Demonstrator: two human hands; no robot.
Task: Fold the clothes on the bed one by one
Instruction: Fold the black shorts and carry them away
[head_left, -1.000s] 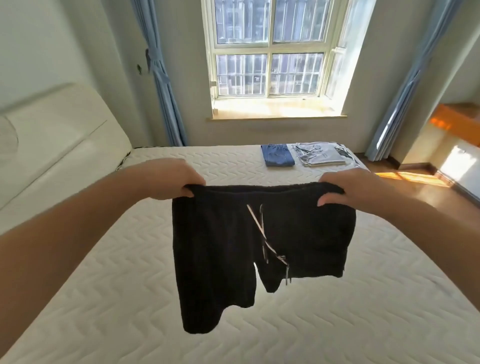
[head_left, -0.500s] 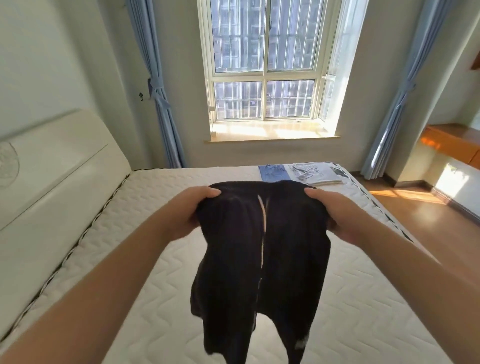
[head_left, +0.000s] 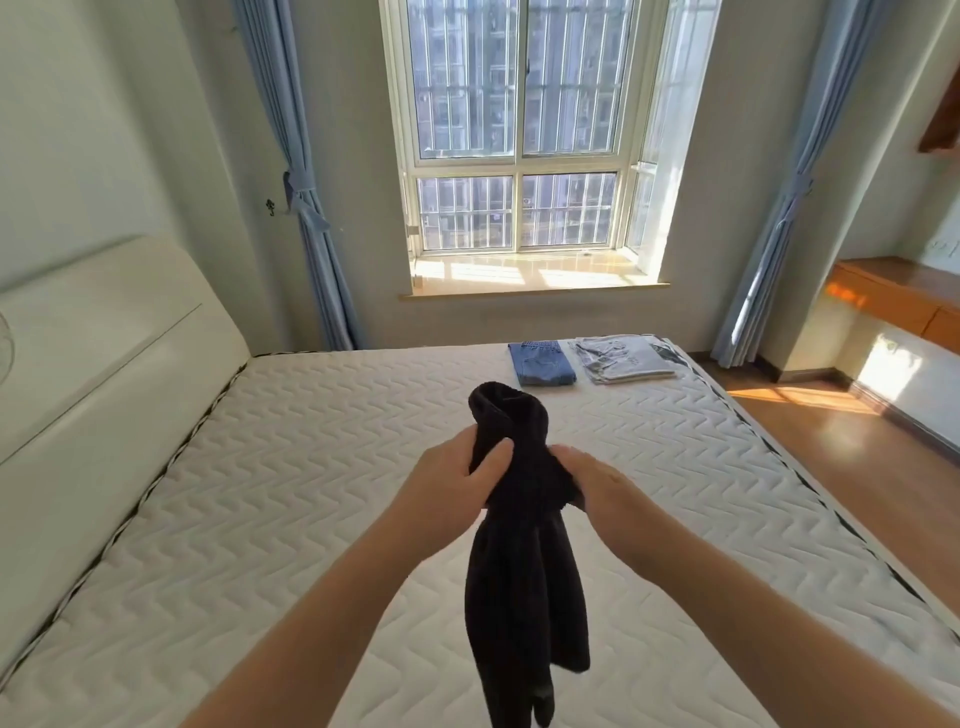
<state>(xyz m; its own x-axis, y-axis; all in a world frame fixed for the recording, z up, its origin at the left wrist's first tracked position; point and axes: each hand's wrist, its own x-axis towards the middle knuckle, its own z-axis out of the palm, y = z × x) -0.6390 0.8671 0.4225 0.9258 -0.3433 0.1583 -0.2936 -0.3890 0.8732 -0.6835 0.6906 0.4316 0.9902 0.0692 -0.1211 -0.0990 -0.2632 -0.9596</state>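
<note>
1. Holding: one pair of soft black cloth shorts (head_left: 524, 571), bunched up and hanging down in the air over the bed, not touching it.
2. Left hand (head_left: 452, 488) wrapped round the top part of the black shorts, thumb pressed on the front of the cloth.
3. Right hand (head_left: 602, 493) tight against the other side of the same bunch, fingers tucked behind the cloth. Both hands close together, with only the shorts between them.
4. Top of the shorts poking up above the two hands in a dark lump; two legs dangling down below, side by side.
5. Under it all: one big white quilted mattress (head_left: 291, 493) on the bed, with a wavy stitched pattern.
6. On the far corner of the mattress: one folded blue denim piece (head_left: 542, 362) and one folded grey printed top (head_left: 623, 359), lying flat, just beside each other, well apart from the hands.
7. Count of clothes: three, with two folded and one held.
8. Around the bed: one cream padded headboard (head_left: 104, 353) on the left, one big window (head_left: 519, 130) ahead, two light blue curtains tied back, one (head_left: 306, 208) on each side, and one orange wooden shelf (head_left: 893, 299) on the right.
</note>
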